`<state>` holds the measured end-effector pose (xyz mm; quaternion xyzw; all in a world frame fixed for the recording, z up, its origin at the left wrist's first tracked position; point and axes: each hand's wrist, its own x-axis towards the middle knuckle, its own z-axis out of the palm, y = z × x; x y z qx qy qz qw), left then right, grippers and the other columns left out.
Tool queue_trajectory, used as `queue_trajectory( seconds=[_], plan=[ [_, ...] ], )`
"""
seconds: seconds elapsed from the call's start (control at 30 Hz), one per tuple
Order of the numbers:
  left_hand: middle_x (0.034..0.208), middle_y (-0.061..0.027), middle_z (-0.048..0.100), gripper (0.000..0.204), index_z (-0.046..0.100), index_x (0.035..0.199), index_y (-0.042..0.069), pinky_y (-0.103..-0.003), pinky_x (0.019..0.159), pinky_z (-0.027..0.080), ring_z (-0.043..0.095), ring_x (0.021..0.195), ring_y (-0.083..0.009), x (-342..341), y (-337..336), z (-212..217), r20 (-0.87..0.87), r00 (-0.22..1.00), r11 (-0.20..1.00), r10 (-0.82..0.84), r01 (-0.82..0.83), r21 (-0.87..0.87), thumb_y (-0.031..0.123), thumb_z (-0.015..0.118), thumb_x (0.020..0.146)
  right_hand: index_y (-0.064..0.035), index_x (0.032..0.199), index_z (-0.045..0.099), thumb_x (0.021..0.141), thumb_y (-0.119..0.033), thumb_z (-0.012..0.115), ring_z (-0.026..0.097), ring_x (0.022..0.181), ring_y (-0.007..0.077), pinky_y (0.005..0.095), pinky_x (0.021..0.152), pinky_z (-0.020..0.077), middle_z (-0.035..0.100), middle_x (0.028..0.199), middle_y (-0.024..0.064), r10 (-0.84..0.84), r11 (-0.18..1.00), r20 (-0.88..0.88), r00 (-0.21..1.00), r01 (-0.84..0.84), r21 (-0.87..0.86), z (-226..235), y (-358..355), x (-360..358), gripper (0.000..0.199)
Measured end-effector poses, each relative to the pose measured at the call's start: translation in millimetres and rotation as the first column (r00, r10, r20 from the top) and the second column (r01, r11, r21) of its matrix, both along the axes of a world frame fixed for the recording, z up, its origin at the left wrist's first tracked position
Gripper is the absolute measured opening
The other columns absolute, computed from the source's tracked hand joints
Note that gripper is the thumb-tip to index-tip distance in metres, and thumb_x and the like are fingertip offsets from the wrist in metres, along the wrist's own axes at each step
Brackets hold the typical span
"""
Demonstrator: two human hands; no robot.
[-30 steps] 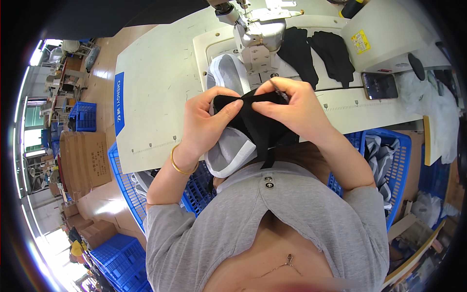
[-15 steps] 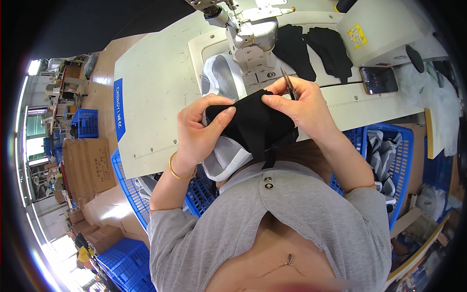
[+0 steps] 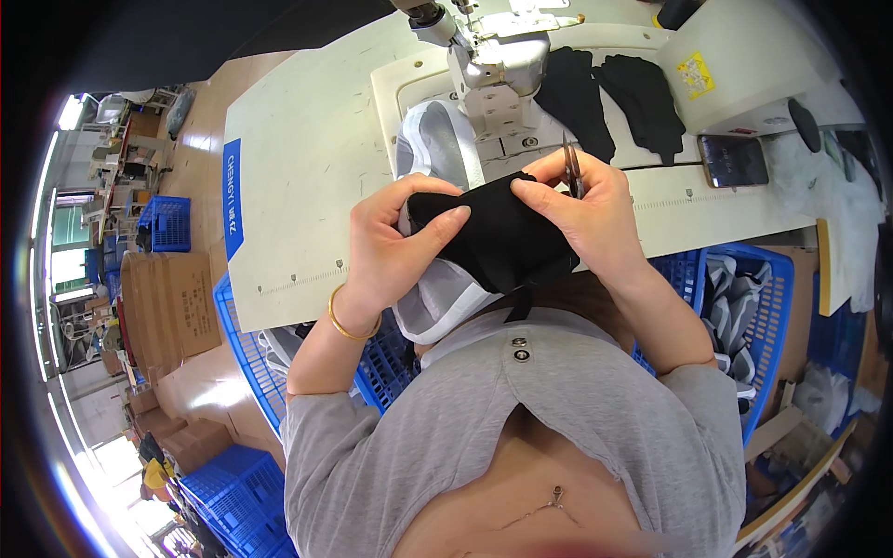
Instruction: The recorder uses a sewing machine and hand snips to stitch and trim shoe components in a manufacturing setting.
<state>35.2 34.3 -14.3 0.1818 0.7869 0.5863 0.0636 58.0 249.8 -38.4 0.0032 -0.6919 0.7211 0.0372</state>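
A piece of black fabric [image 3: 507,237] is stretched between my two hands at the table's front edge. My left hand [image 3: 395,242] pinches its left end between thumb and fingers. Its upper right edge is gripped by my right hand [image 3: 595,214], which also has small dark thread snips [image 3: 571,169] tucked in it, blades pointing up. Behind and below the black fabric lies a grey piece with white edging [image 3: 439,302]; whether the two are joined is hidden. A similar grey-and-white part [image 3: 435,139] rests beside the sewing machine [image 3: 502,79].
Two stacks of black fabric pieces [image 3: 642,107] lie right of the machine, near a phone [image 3: 733,160]. Blue baskets [image 3: 777,316] with grey-and-white pieces stand under the table's front edge. Clear plastic [image 3: 823,186] hangs at the right; a cardboard box [image 3: 172,312] stands left.
The black fabric has been turned a little and now shows a smoother, broader face. Both hands keep their hold. The whole view has shifted slightly.
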Motion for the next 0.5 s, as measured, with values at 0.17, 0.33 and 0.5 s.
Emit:
queue_trajectory(
  seconds=[0.17, 0.33, 0.5],
  plan=[
    [0.081, 0.0005, 0.065, 0.012, 0.068, 0.094, 0.001, -0.02, 0.065, 0.046, 0.057, 0.074, -0.0043, -0.9, -1.9, -1.8, -0.006, 1.0, 1.0, 0.002, -0.002, -0.008, 0.003, 0.072, 0.083, 0.0012, 0.081, 0.066, 0.082, -0.01, 0.073, 0.057, 0.067, 0.0055, 0.0219, 0.06, 0.0457, 0.065, 0.072, 0.0026, -0.02, 1.0, -0.021, 1.0, 0.02, 0.003, -3.5, -2.0, 0.3, 0.013],
    [0.081, -0.0009, 0.065, 0.01, 0.069, 0.093, 0.001, -0.02, 0.067, 0.046, 0.058, 0.075, -0.0058, -3.0, -2.8, -4.6, -0.052, 0.999, 1.0, -0.016, 0.016, -0.005, 0.002, 0.072, 0.083, 0.0007, 0.086, 0.067, 0.082, -0.009, 0.072, 0.056, 0.07, 0.0048, 0.0216, 0.063, 0.0457, 0.065, 0.076, 0.0013, -0.057, 0.998, -0.005, 0.998, 0.057, -0.018, -4.2, -5.0, 1.5, 0.012],
    [0.082, -0.0022, 0.066, 0.009, 0.069, 0.092, 0.001, -0.021, 0.068, 0.046, 0.059, 0.076, -0.0071, -3.6, -2.3, -3.3, -0.067, 0.997, 1.0, -0.028, 0.027, -0.002, 0.001, 0.071, 0.083, 0.0001, 0.095, 0.069, 0.082, -0.009, 0.072, 0.055, 0.073, 0.0045, 0.0213, 0.067, 0.0451, 0.063, 0.078, -0.001, -0.001, 0.998, 0.014, 1.0, 0.002, -0.061, -1.5, -0.8, 3.0, 0.016]
  ],
)
